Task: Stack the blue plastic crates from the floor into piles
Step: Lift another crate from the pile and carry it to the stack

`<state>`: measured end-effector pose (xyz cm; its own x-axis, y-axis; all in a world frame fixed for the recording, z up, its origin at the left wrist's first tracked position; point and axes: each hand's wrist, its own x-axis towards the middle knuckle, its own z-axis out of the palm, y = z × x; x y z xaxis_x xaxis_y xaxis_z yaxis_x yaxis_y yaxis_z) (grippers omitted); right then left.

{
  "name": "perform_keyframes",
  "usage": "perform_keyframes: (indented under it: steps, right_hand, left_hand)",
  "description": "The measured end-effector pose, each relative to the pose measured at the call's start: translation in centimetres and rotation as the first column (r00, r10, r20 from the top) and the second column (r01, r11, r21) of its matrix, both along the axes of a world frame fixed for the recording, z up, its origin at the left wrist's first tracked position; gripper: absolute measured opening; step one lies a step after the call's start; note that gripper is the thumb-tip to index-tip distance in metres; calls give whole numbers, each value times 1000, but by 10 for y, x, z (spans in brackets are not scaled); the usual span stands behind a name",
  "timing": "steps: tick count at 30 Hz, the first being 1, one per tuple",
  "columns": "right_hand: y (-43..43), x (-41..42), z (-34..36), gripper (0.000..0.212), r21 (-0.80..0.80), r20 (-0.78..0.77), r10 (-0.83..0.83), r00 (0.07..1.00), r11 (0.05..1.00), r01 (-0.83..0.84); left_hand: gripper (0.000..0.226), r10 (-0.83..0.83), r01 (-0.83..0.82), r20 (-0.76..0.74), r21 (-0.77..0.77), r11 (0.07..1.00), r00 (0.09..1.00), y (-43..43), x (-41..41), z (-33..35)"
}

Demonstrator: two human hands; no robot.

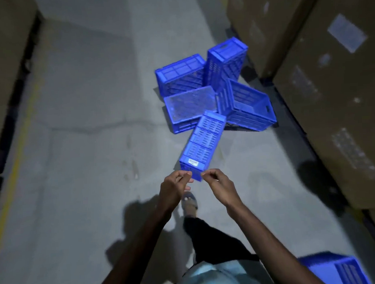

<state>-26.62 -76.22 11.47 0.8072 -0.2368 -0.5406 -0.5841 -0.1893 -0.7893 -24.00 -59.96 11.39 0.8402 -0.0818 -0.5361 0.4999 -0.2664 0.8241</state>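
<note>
Five blue crates [219, 65] lie heaped on the floor [82, 126] at 1 o'clock from the hands; sixth crate [335, 269] at 5 o'clock. Left hand [176, 185] and right hand [221, 184], fingers curled, sit at the nearest crate [204, 140]'s near end; cannot tell whether either grips it.

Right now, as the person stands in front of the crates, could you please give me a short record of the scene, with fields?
heap: five blue crates, jumbled on the floor, not stacked
nearest crate: on its side, white label at the near end, far end against the heap
separate crate: apart, at the bottom right edge
left hand: fingers curled, at the nearest crate's near end; grip unclear
right hand: the same, beside the left hand
floor: grey, yellow line at the left
cardboard boxes: stacked along the right
</note>
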Motion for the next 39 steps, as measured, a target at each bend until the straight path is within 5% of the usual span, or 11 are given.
perform_keyframes:
  steps: [10, 19, 28, 33, 39]
  right_hand:
    - [128, 241, -18, 24, 77, 35, 103, 994, 991, -106]
    - [212, 440, -4, 27, 73, 7, 167, 986, 983, -167]
    - [278, 648, -24, 25, 33, -25, 50, 998, 998, -49]
    - [326, 768, -17, 25, 22, -46, -51, 998, 998, 52]
    - [361, 896, -17, 26, 25, -45, -146, 988, 989, 147]
  left_hand:
    - [43, 131, -131, -15, -15, 991, 991, 119, 208, -2]
    - [16, 171, -170, 4, -56, 984, 985, 206, 412, 16]
    - [58, 86, -89, -65, -45, 995, 994, 283, 638, -16]
    - [18, 40, -40, -82, 8, 999, 996, 334, 782, -22]
    - [14, -59, 59, -29, 22, 998, 998, 365, 932, -14]
